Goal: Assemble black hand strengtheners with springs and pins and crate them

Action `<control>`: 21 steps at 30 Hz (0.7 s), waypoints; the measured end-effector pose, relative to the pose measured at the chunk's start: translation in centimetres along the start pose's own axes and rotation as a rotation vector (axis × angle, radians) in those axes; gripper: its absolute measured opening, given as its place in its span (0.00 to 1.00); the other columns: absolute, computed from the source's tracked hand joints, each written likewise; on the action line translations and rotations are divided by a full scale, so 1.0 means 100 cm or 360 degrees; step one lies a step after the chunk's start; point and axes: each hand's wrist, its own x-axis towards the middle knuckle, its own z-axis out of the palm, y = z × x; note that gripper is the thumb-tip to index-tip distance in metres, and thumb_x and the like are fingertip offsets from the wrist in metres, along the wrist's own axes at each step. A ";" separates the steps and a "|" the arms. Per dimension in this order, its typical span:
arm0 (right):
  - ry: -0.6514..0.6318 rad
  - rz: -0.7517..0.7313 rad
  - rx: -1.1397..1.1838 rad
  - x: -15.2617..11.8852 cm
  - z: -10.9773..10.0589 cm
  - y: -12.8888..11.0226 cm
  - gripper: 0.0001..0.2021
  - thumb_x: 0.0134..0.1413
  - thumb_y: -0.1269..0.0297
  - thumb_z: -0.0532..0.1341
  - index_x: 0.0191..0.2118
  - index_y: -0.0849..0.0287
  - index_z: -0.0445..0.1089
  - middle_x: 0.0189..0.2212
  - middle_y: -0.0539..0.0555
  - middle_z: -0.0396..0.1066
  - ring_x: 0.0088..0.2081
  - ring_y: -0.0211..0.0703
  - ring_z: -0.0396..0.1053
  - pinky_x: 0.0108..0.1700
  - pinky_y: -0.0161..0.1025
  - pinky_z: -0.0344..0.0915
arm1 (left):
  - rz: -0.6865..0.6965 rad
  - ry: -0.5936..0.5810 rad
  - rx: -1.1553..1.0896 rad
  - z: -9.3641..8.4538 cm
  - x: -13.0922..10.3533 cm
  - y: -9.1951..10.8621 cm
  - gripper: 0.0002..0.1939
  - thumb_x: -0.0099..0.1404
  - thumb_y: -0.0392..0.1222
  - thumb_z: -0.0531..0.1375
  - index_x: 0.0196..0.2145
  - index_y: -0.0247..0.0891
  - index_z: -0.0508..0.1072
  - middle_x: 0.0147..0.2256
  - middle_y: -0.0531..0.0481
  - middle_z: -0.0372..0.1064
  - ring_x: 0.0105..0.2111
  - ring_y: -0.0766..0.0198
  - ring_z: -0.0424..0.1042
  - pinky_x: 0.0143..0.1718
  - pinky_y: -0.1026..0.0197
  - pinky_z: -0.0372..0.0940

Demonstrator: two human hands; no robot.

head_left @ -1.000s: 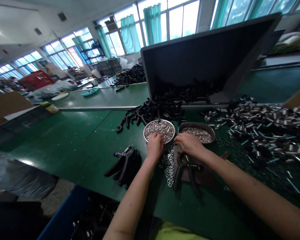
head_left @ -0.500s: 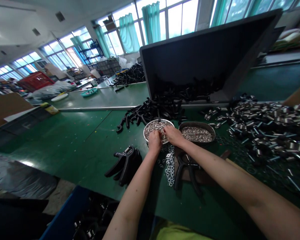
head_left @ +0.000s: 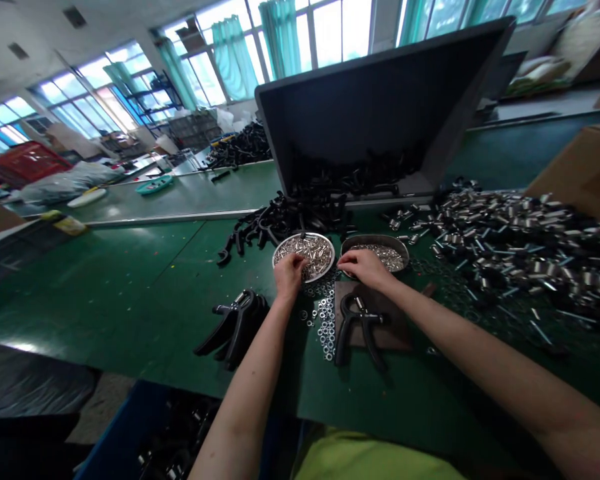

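R hand [head_left: 365, 267] is off the round dish [head_left: 333, 259], where it met L hand [head_left: 289, 275] half a sec ago; now it's at the near L edge of the oval tin [head_left: 375, 239], contact w/ rim unclear. L hand stays at the dish's near L side, over the small metal pins [head_left: 317, 252]. Thumb & fingers bunch close on both hands, but can't tell if tips meet or pinch a part. View has swung R, so more of the cardboard box [head_left: 585, 173] shows.

Black V-shaped grip [head_left: 367, 327] lies as before on the brown plate [head_left: 397, 337], legs toward the person, below R hand. Loose nuts [head_left: 327, 327] run along the plate's L edge. Stacked grips [head_left: 243, 327] sit L of L forearm.

Room: wide bare counter [head_left: 145, 280] on far L, plus a strip btwn the plate & the near edge. Tight elsewhere: black handle pile [head_left: 300, 217] just behind dish, grey bin [head_left: 380, 120] behind that, metal parts heap [head_left: 525, 247] to R of tin. Blue crate [head_left: 110, 433] is below the near edge, L side.
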 end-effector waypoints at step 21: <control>-0.0331 -0.0294 -0.0630 -0.059 0.003 -0.007 0.11 0.53 0.78 0.54 0.38 0.58 0.68 0.35 0.56 0.71 0.41 0.46 0.65 0.40 0.37 0.60 | -0.0075 -0.0462 -0.0563 -0.012 -0.057 0.050 0.06 0.56 0.38 0.62 0.34 0.38 0.72 0.27 0.56 0.71 0.27 0.69 0.70 0.30 0.68 0.63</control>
